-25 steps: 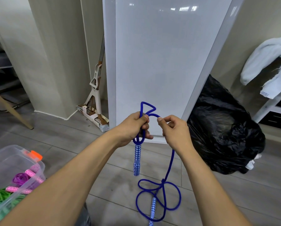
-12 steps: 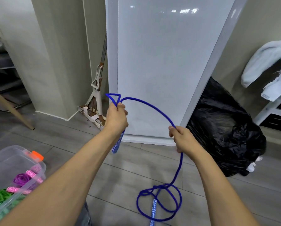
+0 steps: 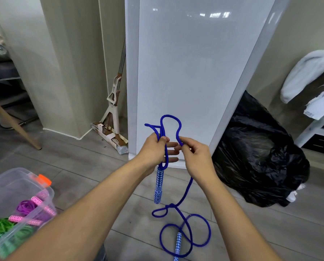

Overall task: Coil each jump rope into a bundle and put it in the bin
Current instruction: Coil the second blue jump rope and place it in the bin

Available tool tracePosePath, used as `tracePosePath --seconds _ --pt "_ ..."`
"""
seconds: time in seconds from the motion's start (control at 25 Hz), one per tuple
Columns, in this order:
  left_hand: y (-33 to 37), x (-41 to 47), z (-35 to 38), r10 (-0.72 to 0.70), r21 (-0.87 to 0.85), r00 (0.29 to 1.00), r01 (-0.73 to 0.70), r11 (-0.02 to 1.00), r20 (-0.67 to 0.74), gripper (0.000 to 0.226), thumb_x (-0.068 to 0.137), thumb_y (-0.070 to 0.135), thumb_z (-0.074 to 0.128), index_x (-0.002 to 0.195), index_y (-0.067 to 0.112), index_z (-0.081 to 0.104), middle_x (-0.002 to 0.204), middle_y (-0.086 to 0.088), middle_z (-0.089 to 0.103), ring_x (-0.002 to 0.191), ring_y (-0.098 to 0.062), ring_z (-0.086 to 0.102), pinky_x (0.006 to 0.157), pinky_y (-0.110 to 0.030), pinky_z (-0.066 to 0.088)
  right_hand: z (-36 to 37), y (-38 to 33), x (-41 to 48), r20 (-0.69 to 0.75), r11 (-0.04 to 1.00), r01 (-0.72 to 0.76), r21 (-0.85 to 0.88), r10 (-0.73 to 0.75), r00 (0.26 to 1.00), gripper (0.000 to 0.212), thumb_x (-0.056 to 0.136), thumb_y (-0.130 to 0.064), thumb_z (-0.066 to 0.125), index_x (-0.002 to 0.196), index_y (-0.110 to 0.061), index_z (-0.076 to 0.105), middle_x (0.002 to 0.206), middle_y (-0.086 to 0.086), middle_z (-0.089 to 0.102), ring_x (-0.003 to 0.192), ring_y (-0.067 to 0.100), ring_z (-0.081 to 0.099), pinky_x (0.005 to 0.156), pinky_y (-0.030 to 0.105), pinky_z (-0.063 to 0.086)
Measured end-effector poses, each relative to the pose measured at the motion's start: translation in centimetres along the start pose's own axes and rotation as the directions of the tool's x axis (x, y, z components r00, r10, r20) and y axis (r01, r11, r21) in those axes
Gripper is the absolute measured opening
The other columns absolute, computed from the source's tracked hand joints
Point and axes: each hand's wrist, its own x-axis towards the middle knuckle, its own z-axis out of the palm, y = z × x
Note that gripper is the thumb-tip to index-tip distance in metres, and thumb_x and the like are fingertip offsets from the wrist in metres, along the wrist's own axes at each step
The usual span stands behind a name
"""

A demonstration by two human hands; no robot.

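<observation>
A blue jump rope (image 3: 183,193) runs from both my hands down to loose loops on the floor. My left hand (image 3: 154,150) holds several gathered loops of it, with one patterned handle (image 3: 159,185) hanging below the fist. My right hand (image 3: 195,155) pinches the rope just right of the left hand, and a fresh loop arches above both. The second handle (image 3: 177,245) lies on the floor among the loops. A clear plastic bin (image 3: 12,187) with an orange latch sits at lower left, holding purple, pink and green ropes.
A tall white panel (image 3: 195,72) leans against the wall straight ahead. A black rubbish bag (image 3: 261,157) lies to its right, a mop (image 3: 114,110) stands to its left. A wooden chair leg (image 3: 14,125) is at far left, and a white shelf with cloth (image 3: 311,80) at far right.
My hands were spread wide with a long arc of rope between them; they have come together again, adding a loop to the bundle in my left hand. Less rope lies on the floor.
</observation>
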Motion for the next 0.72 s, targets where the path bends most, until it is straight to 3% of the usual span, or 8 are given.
tracePosePath --seconds 0.12,0.28,0.44,0.6,0.72 --pt "-0.2 0.2 0.1 0.021 -0.009 0.999 -0.021 1.0 -0.044 0.018 0.106 0.014 0.039 0.112 0.005 0.052 0.1 -0.01 0.071 0.081 -0.02 0.073 0.059 -0.033 0.06 1.0 -0.3 -0.5 0.008 0.992 -0.039 0.119 0.038 0.999 0.015 0.099 -0.003 0.053 0.106 -0.014 0.06 0.091 0.001 0.077 0.076 0.01 0.075 0.071 0.027 0.059" --pt "-0.6 0.3 0.3 -0.02 0.061 0.997 0.024 0.998 -0.073 0.019 0.105 0.016 0.042 0.101 0.01 0.059 0.099 -0.013 0.069 0.083 -0.023 0.07 0.061 -0.035 0.059 1.9 0.0 -0.9 -0.004 0.998 -0.012 0.063 0.012 1.0 0.008 0.097 -0.011 0.063 0.099 -0.018 0.064 0.087 -0.004 0.077 0.073 0.01 0.075 0.065 0.022 0.057" --pt "-0.1 0.4 -0.4 -0.135 -0.002 0.991 0.135 0.991 0.006 0.024 0.104 0.016 0.047 0.094 0.005 0.065 0.087 -0.014 0.072 0.072 -0.023 0.072 0.059 -0.037 0.06 2.2 0.3 -1.1 0.014 0.998 -0.014 0.062 0.014 1.0 0.009 0.095 -0.011 0.067 0.095 -0.02 0.065 0.086 -0.005 0.078 0.075 0.011 0.076 0.072 0.028 0.06" --pt "0.0 0.8 -0.8 -0.121 0.049 0.991 0.124 0.991 -0.053 0.021 0.104 0.013 0.045 0.1 0.001 0.061 0.09 -0.015 0.068 0.073 -0.024 0.069 0.061 -0.037 0.06 2.1 0.1 -1.4 0.059 0.995 0.023 0.096 -0.028 0.998 0.014 0.094 -0.006 0.067 0.095 -0.018 0.074 0.087 -0.004 0.077 0.074 0.009 0.075 0.066 0.02 0.055" --pt "0.7 1.4 -1.1 -0.093 -0.175 0.985 0.067 0.982 -0.147 0.016 0.105 0.01 0.038 0.106 0.001 0.051 0.084 -0.012 0.065 0.069 -0.025 0.067 0.057 -0.037 0.058 2.2 0.3 -1.3 0.136 0.999 0.046 -0.022 -0.043 0.99 0.022 0.099 -0.016 0.061 0.102 -0.034 0.074 0.084 -0.009 0.076 0.064 0.001 0.065 0.064 0.026 0.052"
